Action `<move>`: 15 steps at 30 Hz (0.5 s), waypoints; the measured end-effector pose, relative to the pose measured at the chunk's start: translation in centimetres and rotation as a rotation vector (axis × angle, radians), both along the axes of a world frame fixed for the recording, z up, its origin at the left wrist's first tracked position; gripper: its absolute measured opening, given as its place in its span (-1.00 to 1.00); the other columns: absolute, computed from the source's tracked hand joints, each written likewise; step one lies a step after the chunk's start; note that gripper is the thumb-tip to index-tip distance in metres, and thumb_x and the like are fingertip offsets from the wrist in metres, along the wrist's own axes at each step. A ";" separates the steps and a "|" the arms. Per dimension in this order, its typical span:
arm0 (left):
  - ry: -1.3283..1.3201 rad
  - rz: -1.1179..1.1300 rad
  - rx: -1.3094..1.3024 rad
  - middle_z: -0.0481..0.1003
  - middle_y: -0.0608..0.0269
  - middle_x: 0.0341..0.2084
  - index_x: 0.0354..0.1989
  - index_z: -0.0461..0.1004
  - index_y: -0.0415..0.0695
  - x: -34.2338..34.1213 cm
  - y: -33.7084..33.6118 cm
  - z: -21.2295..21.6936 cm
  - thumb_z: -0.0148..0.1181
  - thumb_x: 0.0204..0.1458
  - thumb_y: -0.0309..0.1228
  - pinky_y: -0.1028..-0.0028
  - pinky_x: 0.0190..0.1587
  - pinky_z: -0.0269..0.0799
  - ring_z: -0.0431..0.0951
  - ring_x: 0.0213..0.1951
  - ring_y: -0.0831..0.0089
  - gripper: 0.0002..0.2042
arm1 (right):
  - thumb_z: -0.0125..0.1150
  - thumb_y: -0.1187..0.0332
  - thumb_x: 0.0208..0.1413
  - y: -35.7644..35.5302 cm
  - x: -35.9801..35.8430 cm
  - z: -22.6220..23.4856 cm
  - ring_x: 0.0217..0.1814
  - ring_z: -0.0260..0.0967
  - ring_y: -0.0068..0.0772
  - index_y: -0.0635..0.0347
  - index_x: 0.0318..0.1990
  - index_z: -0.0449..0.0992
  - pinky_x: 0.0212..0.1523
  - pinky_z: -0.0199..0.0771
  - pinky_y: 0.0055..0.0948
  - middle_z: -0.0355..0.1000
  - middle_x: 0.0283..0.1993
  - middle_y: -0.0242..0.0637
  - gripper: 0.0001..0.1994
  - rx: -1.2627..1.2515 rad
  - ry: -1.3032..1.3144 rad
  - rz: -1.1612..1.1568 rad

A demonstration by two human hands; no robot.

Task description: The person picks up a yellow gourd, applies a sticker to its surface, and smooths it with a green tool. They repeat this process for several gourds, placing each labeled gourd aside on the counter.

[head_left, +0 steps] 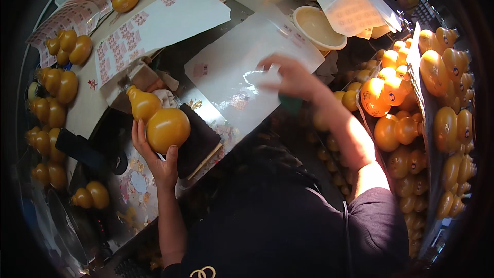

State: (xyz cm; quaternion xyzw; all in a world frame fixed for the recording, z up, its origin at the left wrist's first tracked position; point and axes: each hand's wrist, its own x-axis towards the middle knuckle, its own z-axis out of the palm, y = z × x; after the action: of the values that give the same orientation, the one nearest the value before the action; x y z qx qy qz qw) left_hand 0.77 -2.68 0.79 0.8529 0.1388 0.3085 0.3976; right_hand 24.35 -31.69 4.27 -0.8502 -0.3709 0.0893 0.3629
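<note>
My left hand (pixel 158 162) is closed around the lower side of a glossy yellow gourd-shaped bottle (pixel 167 128). The bottle is tilted, its narrow neck toward the upper left, above a dark pad (pixel 199 144) on the work table. My right hand (pixel 290 74) is over a pale sheet (pixel 247 36) with whitish smears and a small printed patch. Motion blurs its fingers, so whether they hold anything is unclear. Just below that hand shows a dark green thing (pixel 290 104), too blurred to name. Crumpled beige cloth (pixel 144 77) lies behind the bottle's neck.
A white sheet with red prints (pixel 170 23) lies at the back left. More yellow gourd-shaped bottles (pixel 67 85) line the left side, and many fill boxes (pixel 399 128) at the right. A cream bowl (pixel 319 28) stands at the back right. A black handle-like object (pixel 82 146) juts in at left.
</note>
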 end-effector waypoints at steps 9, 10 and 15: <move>-0.061 -0.064 -0.170 -0.06 0.03 0.34 0.38 -0.03 -0.17 -1.7 0.3 -1.8 0.18 0.03 0.02 0.21 0.35 -0.05 -0.01 0.37 0.16 -0.16 | 0.24 0.14 0.06 -1.9 4.4 -3.1 0.18 0.32 0.00 0.20 0.16 0.37 0.18 0.30 -0.25 0.37 0.13 0.00 -0.46 -0.078 -0.184 -0.416; -0.056 -0.056 -0.158 -0.05 0.03 0.34 0.38 -0.03 -0.17 -1.9 0.2 -1.8 0.19 0.03 0.02 0.21 0.35 -0.06 -0.02 0.37 0.16 -0.16 | 0.20 0.13 0.06 -1.8 6.8 -2.9 0.19 0.31 0.00 0.22 0.20 0.33 0.17 0.30 -0.24 0.36 0.14 0.03 -0.43 -0.105 -0.260 -0.444; -0.039 -0.041 -0.159 -0.03 0.04 0.32 0.38 -0.03 -0.16 -1.4 -0.6 -1.2 0.21 0.02 0.01 0.20 0.37 -0.10 -0.03 0.37 0.17 -0.16 | 0.16 0.25 0.03 0.7 15.5 -2.5 0.14 0.36 -0.03 0.24 0.11 0.39 0.09 0.38 -0.17 0.40 0.09 0.00 -0.53 -0.390 -0.212 -0.671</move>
State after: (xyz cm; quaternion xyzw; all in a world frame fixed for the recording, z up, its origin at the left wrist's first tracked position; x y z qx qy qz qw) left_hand -0.63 -3.29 -0.43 0.8152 0.1374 0.3049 0.4729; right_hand 39.89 -31.01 1.78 -0.9815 -0.0840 -0.0537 0.1635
